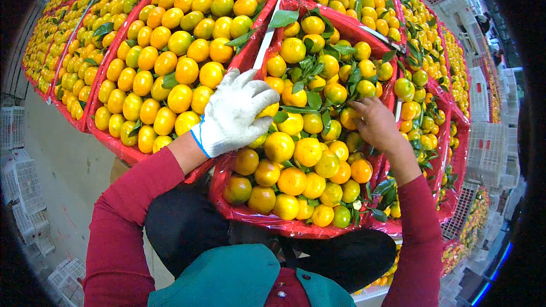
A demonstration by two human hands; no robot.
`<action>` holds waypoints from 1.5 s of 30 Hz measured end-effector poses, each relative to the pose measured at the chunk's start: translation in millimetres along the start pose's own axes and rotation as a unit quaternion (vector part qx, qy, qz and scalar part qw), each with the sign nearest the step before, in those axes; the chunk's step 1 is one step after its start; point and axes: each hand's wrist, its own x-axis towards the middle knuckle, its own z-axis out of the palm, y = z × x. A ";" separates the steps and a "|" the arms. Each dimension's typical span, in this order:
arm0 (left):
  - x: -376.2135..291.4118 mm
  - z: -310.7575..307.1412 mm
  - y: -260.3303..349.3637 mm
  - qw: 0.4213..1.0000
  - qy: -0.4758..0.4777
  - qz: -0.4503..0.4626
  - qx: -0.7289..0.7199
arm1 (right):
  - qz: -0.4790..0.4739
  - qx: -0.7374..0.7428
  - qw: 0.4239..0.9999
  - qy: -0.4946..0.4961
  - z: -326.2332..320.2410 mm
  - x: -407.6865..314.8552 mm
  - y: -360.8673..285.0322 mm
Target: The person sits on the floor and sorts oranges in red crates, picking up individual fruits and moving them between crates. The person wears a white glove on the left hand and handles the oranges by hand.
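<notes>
My left hand, in a white knit glove with a blue-edged cuff, rests over the left side of a red-lined crate of mandarins. Its fingers curl over a mandarin, partly hidden beneath them. My bare right hand reaches into the same crate at its right side, fingertips against a mandarin among green leaves. Whether it grips that fruit is unclear. The mandarins in this crate lie loosely, several with stems and leaves attached.
Left of it stands a red-lined crate with mandarins in neat rows. More filled crates spread behind and to the right. White plastic baskets are stacked on the floor at the left, others at the far right.
</notes>
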 end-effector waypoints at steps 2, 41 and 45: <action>-0.2 -1.4 -1.4 1.000 -0.006 -0.002 0.002 | -0.049 -0.062 0.995 0.057 -0.1 6.4 -16.4; -3.7 6.8 -6.2 1.000 0.000 0.003 -0.005 | -0.073 0.062 0.974 0.206 47.3 7.1 -90.4; -3.4 -6.7 3.8 0.999 -0.028 -0.015 0.019 | 0.038 -0.013 0.983 -0.180 31.1 -9.3 -103.9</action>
